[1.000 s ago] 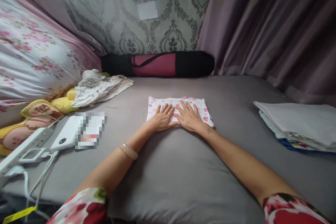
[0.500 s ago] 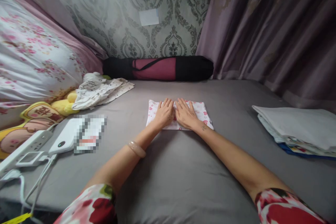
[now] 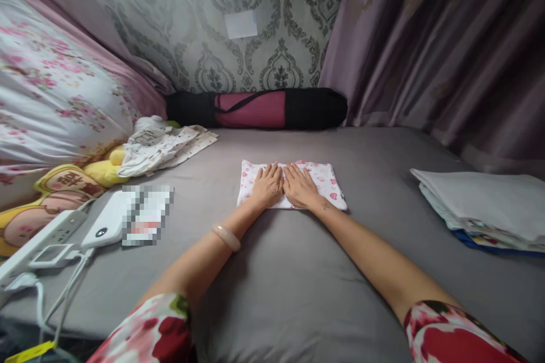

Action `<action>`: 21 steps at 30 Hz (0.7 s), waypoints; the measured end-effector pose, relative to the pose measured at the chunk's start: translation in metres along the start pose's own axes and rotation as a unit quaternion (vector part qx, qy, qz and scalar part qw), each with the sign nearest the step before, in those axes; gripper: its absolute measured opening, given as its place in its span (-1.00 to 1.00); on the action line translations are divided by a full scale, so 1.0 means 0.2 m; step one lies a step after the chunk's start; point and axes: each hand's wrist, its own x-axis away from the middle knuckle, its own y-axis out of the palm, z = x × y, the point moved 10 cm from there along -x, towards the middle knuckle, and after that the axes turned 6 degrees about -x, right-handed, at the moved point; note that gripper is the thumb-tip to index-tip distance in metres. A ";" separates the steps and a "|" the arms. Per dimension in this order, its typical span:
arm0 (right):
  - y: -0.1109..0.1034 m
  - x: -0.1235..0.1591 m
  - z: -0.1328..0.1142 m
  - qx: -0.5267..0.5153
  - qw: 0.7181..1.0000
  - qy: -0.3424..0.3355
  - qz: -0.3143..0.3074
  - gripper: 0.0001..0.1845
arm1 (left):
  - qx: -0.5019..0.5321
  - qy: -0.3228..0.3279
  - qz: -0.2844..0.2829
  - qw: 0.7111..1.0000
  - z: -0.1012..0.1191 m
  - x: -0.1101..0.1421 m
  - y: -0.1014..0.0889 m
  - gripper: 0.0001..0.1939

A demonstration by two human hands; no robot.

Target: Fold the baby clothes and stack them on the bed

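Observation:
A white cloth with pink and red prints [image 3: 330, 181], folded into a flat rectangle, lies on the grey bed sheet [image 3: 289, 272] in front of me. My left hand [image 3: 268, 186] rests palm down on its left half, fingers stretched forward. Beside it, my right hand [image 3: 298, 186] lies flat on the middle and right of the cloth, thumb side close to the left hand. Both hands are open and press on top without gripping. Part of the cloth is hidden under them.
At right is a stack of folded cloths [image 3: 485, 204]. A black and maroon roll bag [image 3: 251, 110] lies along the wall. To the left are crumpled printed fabric [image 3: 166, 147], a white power bank [image 3: 104, 221], a power strip [image 3: 51, 235] with cables and a yellow plush toy [image 3: 63, 195].
My hands have slid down the cloth slightly towards me, still flat on it. The cloth stays in place. The view has shifted a little.

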 end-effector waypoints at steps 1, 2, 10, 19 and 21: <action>0.00 0.00 0.00 -0.002 1.000 -0.002 -0.001 -0.37 | 0.001 -0.001 0.000 1.000 0.00 0.00 -0.01 -0.44; -0.01 0.00 0.00 -0.002 1.000 -0.003 -0.002 -0.37 | 0.002 -0.002 0.001 1.000 0.00 0.01 -0.03 -0.44; -0.11 0.06 0.08 0.019 0.999 0.011 0.034 -0.38 | -0.007 -0.020 0.024 0.999 -0.06 0.04 -0.12 -0.42; -0.05 0.05 0.12 0.024 0.999 0.019 0.027 -0.39 | 0.012 -0.027 -0.005 1.000 -0.07 0.04 -0.01 -0.44; -0.06 0.05 0.11 0.019 0.999 0.020 0.022 -0.40 | 0.012 -0.026 -0.016 0.999 -0.07 0.04 -0.02 -0.44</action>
